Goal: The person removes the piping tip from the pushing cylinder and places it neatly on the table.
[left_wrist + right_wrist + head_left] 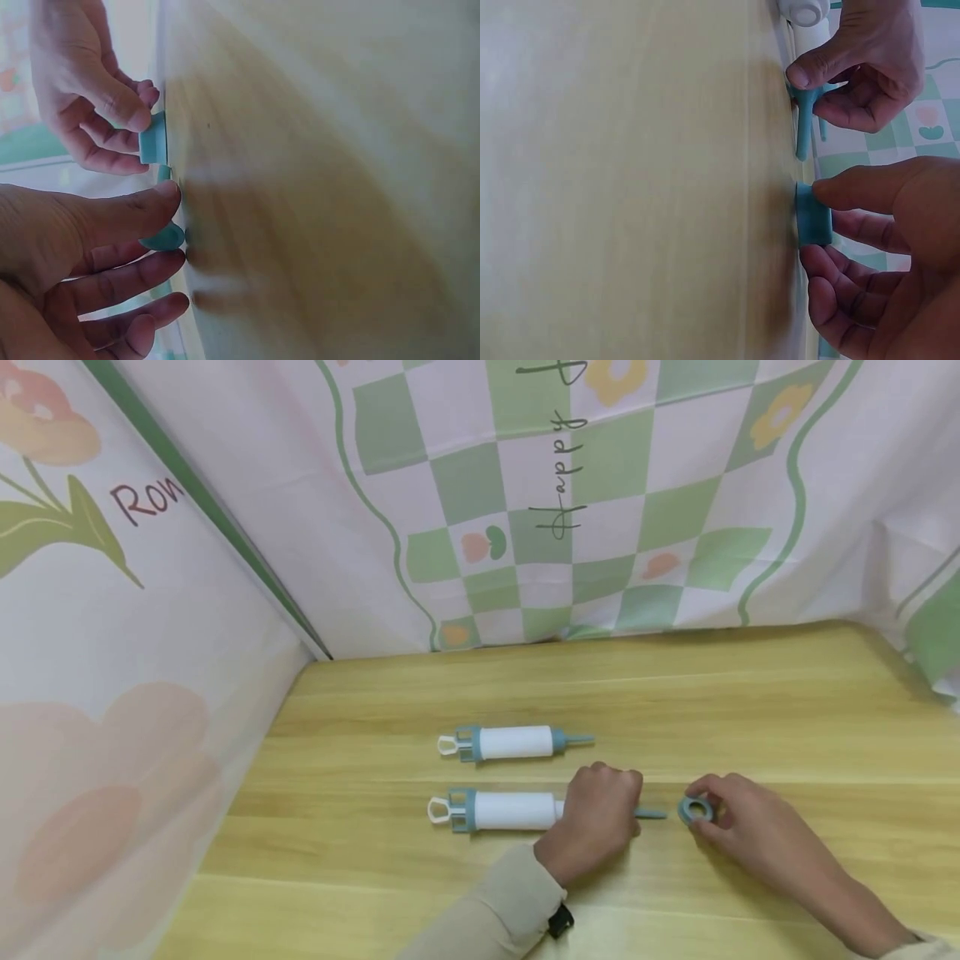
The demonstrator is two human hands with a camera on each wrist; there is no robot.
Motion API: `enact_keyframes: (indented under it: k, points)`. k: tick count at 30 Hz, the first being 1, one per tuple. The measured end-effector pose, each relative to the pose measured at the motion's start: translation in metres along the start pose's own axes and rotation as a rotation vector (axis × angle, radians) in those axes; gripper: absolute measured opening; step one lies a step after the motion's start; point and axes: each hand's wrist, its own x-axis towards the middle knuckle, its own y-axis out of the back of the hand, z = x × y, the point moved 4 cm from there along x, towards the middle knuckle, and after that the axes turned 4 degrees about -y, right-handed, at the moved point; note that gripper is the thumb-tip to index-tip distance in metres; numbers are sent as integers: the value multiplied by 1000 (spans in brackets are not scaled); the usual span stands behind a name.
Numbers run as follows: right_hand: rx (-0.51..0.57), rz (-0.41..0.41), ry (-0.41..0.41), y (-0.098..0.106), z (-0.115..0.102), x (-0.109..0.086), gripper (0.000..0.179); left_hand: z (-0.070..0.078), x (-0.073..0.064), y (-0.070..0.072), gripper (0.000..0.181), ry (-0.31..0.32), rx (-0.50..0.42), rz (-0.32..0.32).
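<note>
A toy-like syringe with a white barrel (514,811), a teal collar (470,811) and a white loop handle (438,810) lies on the wooden table. At its right end, my left hand (596,814) pinches a teal nozzle (805,124) between thumb and fingers, low over the tabletop; its thin tip (651,814) points right from under the hand. The hand hides the joint between nozzle and barrel in the head view. Just beyond that tip, my right hand (757,827) grips a teal ring (814,216) by its edges, at the table surface.
Behind the first syringe lies a second one (516,742), parallel to it, its teal nozzle fitted and pointing right. The wooden table (337,877) meets a patterned cloth (465,485) at the back and a flowered cloth panel (112,635) at the left.
</note>
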Motion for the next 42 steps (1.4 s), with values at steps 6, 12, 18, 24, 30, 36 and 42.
enact_keyframes:
  k: [6,12,18,24,30,36,42]
  points:
    - [15,-13,-18,-1,-1,1,37,-3,-2,-1,29,13,-41,5]
    - [31,-30,-65,4,1,0,54,-4,-3,-1,30,24,-94,-4]
    - [35,-67,-111,10,0,0,58,-4,-3,-1,30,28,-99,-11]
    - [34,-70,-120,13,-3,-2,59,-4,-4,-1,30,33,-117,-16]
    - [21,-52,-114,17,-6,-1,61,-7,-6,3,32,36,-172,10]
    - [14,-39,-93,21,-10,4,57,-13,-8,15,36,57,-253,-15]
    - [20,1,-51,24,-17,8,52,-23,-12,25,36,82,-353,9]
